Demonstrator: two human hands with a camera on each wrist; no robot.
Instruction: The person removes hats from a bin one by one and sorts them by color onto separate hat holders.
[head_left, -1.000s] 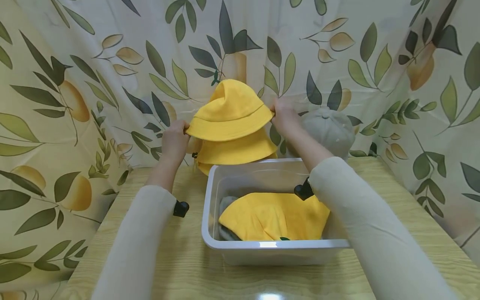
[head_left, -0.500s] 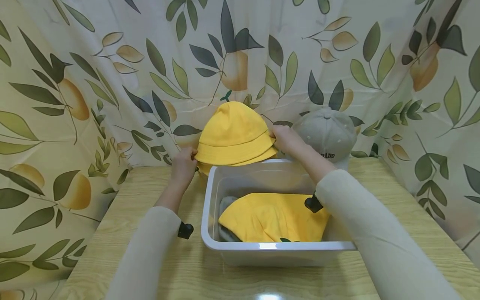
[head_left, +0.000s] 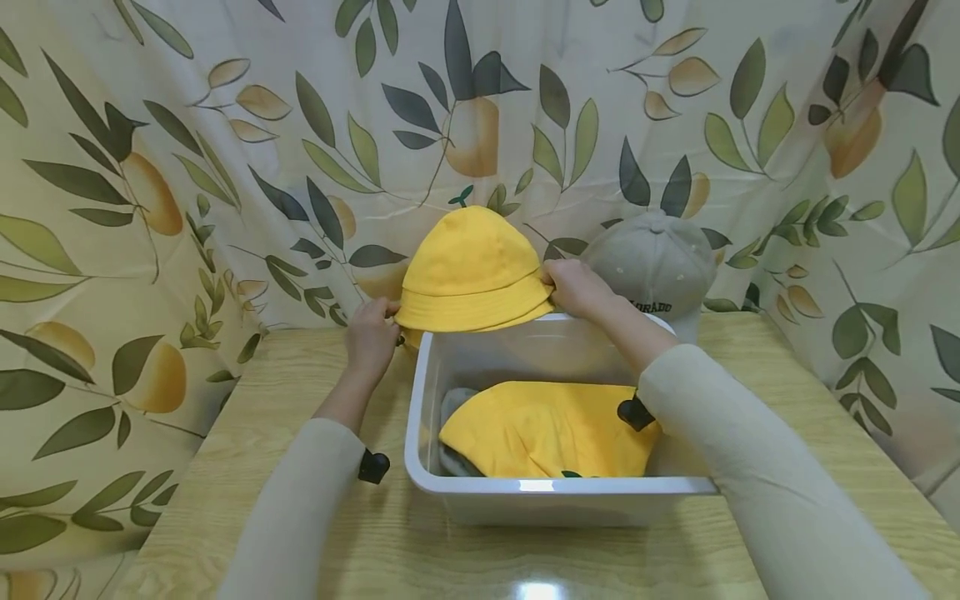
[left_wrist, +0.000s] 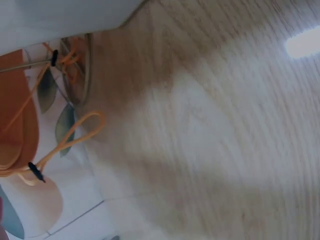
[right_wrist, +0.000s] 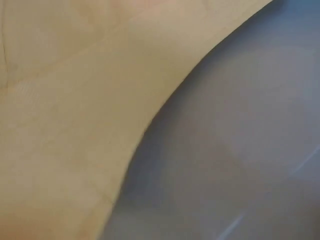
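A yellow bucket hat (head_left: 472,258) with a green sprout on its crown sits over other yellow hats behind the bin; their brims overlap closely. My left hand (head_left: 371,342) pinches the brim at its left edge. At the right edge, the fingers of my right hand (head_left: 576,287) pinch the brim just above the bin's back rim. In the left wrist view an orange-looking cord (left_wrist: 82,135) with a black toggle hangs from the hats. The right wrist view is filled by the yellow hat in the bin (right_wrist: 75,125) and the bin's grey inner wall (right_wrist: 240,140).
A pale plastic bin (head_left: 495,487) stands mid-table, holding a folded yellow hat (head_left: 540,425) over a grey fabric item (head_left: 451,403). Behind it at the right is a grey baseball cap (head_left: 656,258) with dark lettering. A leaf-patterned curtain (head_left: 300,50) hangs behind the wooden table (head_left: 300,375).
Both hands have lowered the yellow bucket hat from above onto the hats beneath, covering most of them. During the last half second it has shifted only slightly.
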